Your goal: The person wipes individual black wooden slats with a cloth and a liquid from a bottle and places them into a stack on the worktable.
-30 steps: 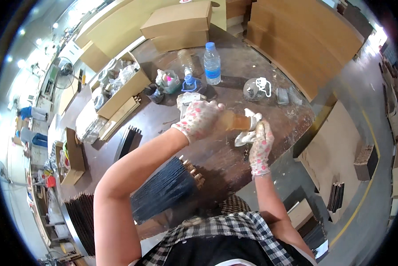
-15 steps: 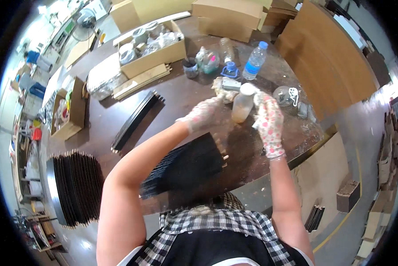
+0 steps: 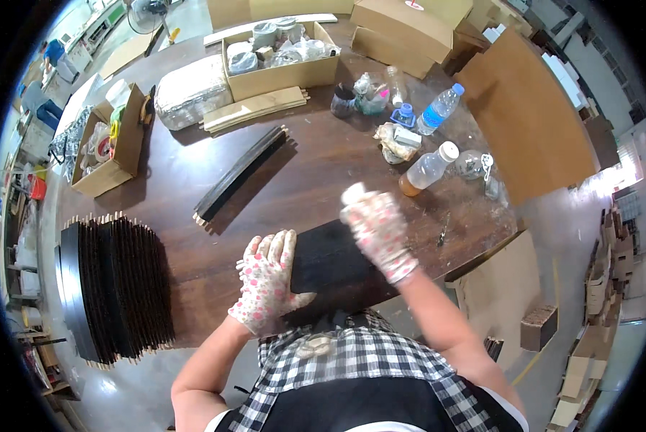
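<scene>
Black slats (image 3: 330,259) lie side by side in a flat group at the table's front edge. My left hand (image 3: 265,277), in a white glove with pink dots, rests along their left end with its fingers stretched out and thumb apart. Over their right part is my right hand (image 3: 380,234), in a matching glove and blurred by motion. Its fingers are closed round a small white wad (image 3: 353,193), which looks like cloth. Beyond it a white-capped plastic bottle (image 3: 428,169) with brownish liquid at the bottom stands on the table. A grey block (image 3: 408,137) sits on a crumpled, stained cloth (image 3: 391,147).
At left stands a big stack of black slats (image 3: 114,288); a smaller bundle (image 3: 240,176) lies mid-table. Cardboard boxes (image 3: 283,75) (image 3: 110,147) hold wrapped items and tape. A blue-capped water bottle (image 3: 440,109) and a dark jar (image 3: 343,101) stand at the back right.
Both hands have come back from the white-capped bottle to the black slats. The left now lies flat at their left end; the right has brought the white wad over them.
</scene>
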A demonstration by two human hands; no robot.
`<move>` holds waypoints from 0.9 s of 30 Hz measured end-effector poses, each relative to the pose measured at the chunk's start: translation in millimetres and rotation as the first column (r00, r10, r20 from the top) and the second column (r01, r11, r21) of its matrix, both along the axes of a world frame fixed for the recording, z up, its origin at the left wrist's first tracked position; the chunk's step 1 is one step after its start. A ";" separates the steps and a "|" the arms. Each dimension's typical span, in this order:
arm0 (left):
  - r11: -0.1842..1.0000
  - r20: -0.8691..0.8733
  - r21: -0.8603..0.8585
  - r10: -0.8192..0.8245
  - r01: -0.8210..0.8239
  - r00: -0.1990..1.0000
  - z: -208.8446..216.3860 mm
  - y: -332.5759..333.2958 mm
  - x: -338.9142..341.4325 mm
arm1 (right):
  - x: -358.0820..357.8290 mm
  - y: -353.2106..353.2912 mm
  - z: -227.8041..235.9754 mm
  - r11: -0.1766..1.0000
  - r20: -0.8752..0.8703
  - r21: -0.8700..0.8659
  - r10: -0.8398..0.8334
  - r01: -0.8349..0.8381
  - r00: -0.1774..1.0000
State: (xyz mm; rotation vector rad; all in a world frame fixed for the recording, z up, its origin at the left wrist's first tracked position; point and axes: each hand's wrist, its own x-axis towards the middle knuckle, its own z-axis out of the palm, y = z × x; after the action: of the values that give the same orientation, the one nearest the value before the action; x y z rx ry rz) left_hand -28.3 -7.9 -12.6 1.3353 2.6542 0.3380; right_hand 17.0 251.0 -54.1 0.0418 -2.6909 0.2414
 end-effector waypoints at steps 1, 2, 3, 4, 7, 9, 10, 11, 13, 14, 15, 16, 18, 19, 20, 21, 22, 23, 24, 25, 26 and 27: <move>1.000 -0.009 -0.010 -0.006 0.006 1.000 -0.8 -0.7 1.0 | 2.6 22.8 -4.4 0.999 0.023 0.016 -0.045 0.045 0.999; 1.000 -0.050 0.003 -0.018 0.018 0.999 -1.4 -1.3 1.2 | 0.1 29.9 -4.5 0.996 0.017 -0.014 -0.088 0.088 0.996; 1.000 -0.048 0.013 -0.021 0.021 0.999 -1.6 -3.4 2.1 | -0.7 32.8 -4.6 0.990 0.012 -0.045 -0.132 0.132 0.991; 1.000 -0.042 0.007 -0.023 0.023 0.999 -1.5 -1.9 1.1 | 1.9 16.9 -8.7 0.991 0.014 -0.085 -0.100 0.101 0.995; 0.999 -0.015 0.046 -0.023 0.023 1.000 -5.3 -1.0 -0.6 | -3.3 -30.8 -14.6 0.991 -0.110 -0.113 0.059 -0.071 0.992; 0.996 0.008 0.084 -0.027 0.026 1.000 -5.7 -3.2 0.7 | -4.5 -7.1 -1.4 0.992 -0.067 0.007 -0.128 0.128 0.990; 0.996 -0.007 0.091 -0.023 0.023 1.000 -4.8 -5.1 2.0 | -7.8 18.8 1.2 0.988 -0.058 -0.012 -0.155 0.155 0.986; 0.995 -0.025 0.101 -0.015 0.018 1.000 -4.8 -5.1 1.3 | -8.9 42.7 1.9 0.984 -0.054 -0.029 -0.179 0.178 0.982; 0.995 -0.015 0.100 -0.025 0.026 1.000 -8.6 -5.7 2.4 | 0.5 53.1 9.4 0.866 0.108 -0.383 -0.303 0.321 0.947; 0.996 0.006 0.090 -0.012 0.012 1.000 -11.1 -2.6 1.7 | 3.1 42.0 12.8 0.972 -0.026 -0.102 -0.214 0.211 0.976; 0.996 -0.001 0.092 -0.008 0.008 1.000 -11.1 2.5 -2.1 | -2.5 22.5 12.4 0.892 -0.101 -0.441 -0.163 0.103 0.981; 0.996 0.006 0.084 -0.012 0.011 1.000 -9.1 2.2 -0.3 | -1.8 -0.6 18.4 0.959 -0.181 -0.282 -0.034 -0.019 0.983; 0.998 0.002 0.062 -0.006 0.006 1.000 -8.9 -2.0 2.2 | 1.8 -16.3 21.7 0.985 -0.238 -0.114 0.098 -0.128 0.966; 0.998 0.003 0.058 -0.021 0.021 1.000 -8.6 -4.0 2.2 | 4.9 -13.0 18.9 0.997 -0.177 -0.007 0.070 -0.072 0.982; 0.998 0.004 0.069 -0.014 0.014 1.000 -7.5 -2.4 1.6 | 5.2 -2.1 16.2 0.994 -0.117 0.105 0.044 -0.031 0.992; 0.997 0.006 0.081 -0.006 0.006 1.000 -6.6 -1.0 1.2 | 5.8 29.8 10.3 0.995 0.016 0.090 -0.036 0.034 0.999; 0.997 0.007 0.080 -0.022 0.022 1.000 -6.3 -2.2 3.7 | 13.3 61.3 5.7 0.991 0.052 0.025 -0.132 0.131 0.990; 0.997 0.003 0.075 -0.011 0.010 1.000 -8.9 -2.8 2.0 | 6.6 70.4 17.0 0.977 0.088 -0.039 -0.206 0.210 0.975; 0.997 0.000 0.071 0.002 -0.002 1.000 -10.5 -3.3 -0.3 | 14.7 62.7 23.8 0.876 0.034 -0.449 -0.183 0.179 0.983; 0.997 -0.005 0.079 0.006 -0.006 1.000 -12.5 4.4 -5.3 | 13.8 49.5 31.7 0.768 0.119 -0.577 -0.260 0.280 0.958; 0.997 0.004 0.077 -0.001 0.000 1.000 -9.6 2.6 -3.0 | 14.2 42.2 24.7 0.887 -0.024 -0.433 -0.187 0.159 0.982; 0.997 0.014 0.075 -0.008 0.007 1.000 -7.7 1.9 -0.4 | 14.0 35.9 15.6 0.965 -0.148 -0.259 -0.087 0.046 0.985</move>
State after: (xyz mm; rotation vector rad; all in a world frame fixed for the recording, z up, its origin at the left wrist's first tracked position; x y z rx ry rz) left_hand -28.7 -6.0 -20.4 1.3580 2.6489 0.4488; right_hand 31.0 286.9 -38.5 -0.1029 -2.4778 0.5374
